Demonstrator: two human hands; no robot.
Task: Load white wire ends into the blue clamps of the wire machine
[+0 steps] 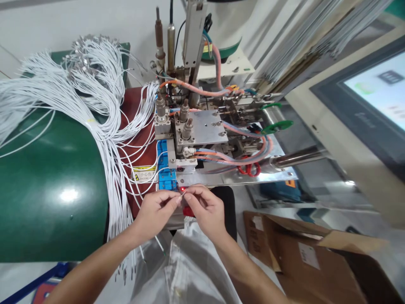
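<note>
My left hand [157,212] is pinched at the front of the machine, thumb and forefinger together on the end of a thin white cable [183,194]. From the other side my right hand [207,211] pinches the same small end, its fingertips almost meeting the left ones. Most of that cable is hidden by the fingers. Just behind the fingertips glows a red light [182,189], beside the blue cable holders [166,177]. Several white cables run into these holders from a large white cable bundle [104,143] on the left.
Metal machine blocks [202,126] with hoses stand ahead. A wire spool [274,118] with green flanges sits to their right. A green table [57,202] carries the cables at left. Cardboard boxes [313,257] lie at lower right, below a screen [379,84].
</note>
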